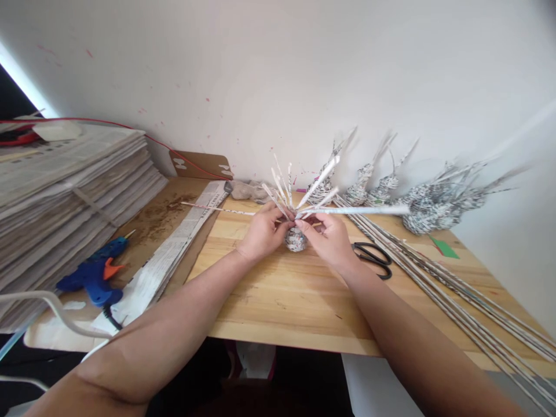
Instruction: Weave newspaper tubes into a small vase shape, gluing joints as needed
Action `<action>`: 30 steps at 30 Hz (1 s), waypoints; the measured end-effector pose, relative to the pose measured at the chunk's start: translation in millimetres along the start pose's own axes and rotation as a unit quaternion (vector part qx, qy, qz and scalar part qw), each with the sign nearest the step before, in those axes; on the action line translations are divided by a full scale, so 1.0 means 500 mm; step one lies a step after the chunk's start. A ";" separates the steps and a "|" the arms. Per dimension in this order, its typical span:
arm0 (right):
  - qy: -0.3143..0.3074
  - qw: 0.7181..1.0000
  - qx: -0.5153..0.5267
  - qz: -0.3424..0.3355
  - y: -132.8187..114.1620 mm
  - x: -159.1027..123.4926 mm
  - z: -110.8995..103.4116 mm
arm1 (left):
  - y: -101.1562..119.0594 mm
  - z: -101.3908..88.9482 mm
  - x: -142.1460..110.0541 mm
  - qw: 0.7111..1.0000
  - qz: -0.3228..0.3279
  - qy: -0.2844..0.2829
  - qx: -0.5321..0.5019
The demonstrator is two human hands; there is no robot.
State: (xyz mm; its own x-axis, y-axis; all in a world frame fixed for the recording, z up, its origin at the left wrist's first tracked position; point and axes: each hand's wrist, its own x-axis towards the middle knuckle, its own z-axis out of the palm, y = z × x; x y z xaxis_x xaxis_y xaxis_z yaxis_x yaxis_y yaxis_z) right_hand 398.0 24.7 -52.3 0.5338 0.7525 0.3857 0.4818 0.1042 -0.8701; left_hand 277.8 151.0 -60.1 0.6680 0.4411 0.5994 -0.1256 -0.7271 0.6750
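Between my two hands stands a small woven newspaper piece [296, 238], rounded at the bottom, with several rolled paper tubes [320, 180] fanning up and outward from its top. My left hand [263, 231] pinches its upper left side, fingers closed round the base of the tubes. On the other side my right hand [325, 237] grips the top edge with thumb and fingers closed. One long tube points right over my right hand, and a thin one reaches left past my left hand. The fingertips partly hide the weaving.
Black-handled scissors [374, 259] lie right of my hand, beside long paper tubes [434, 278]. Several woven pieces [438, 205] line the wall. Leftward are a blue glue gun [95, 272], newspaper strips [174, 249] and a tall newspaper stack [73, 202]. A green scrap [445, 247] lies far right.
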 end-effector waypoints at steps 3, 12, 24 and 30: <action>0.016 0.999 -0.038 -0.013 -0.002 -0.002 0.001 | 0.001 -0.001 0.001 0.999 0.026 0.003 0.025; 0.015 0.995 -0.089 -0.039 0.006 0.003 -0.004 | 0.001 -0.006 0.003 0.999 -0.003 -0.043 0.021; -0.045 0.983 -0.172 -0.047 -0.018 -0.001 -0.018 | 0.003 -0.017 0.009 0.998 0.047 -0.042 0.023; -0.073 0.981 -0.171 -0.058 -0.014 0.006 -0.027 | 0.001 -0.017 0.007 0.997 0.009 -0.061 -0.036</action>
State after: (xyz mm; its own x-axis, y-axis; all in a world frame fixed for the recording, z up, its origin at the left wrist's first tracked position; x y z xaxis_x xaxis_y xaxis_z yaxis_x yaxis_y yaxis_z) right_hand 405.7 17.5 -40.6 0.3680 0.8367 0.4056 0.7513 -0.0105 -0.6599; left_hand 274.1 156.5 -53.9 0.7485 0.3575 0.5586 -0.1890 -0.6924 0.6963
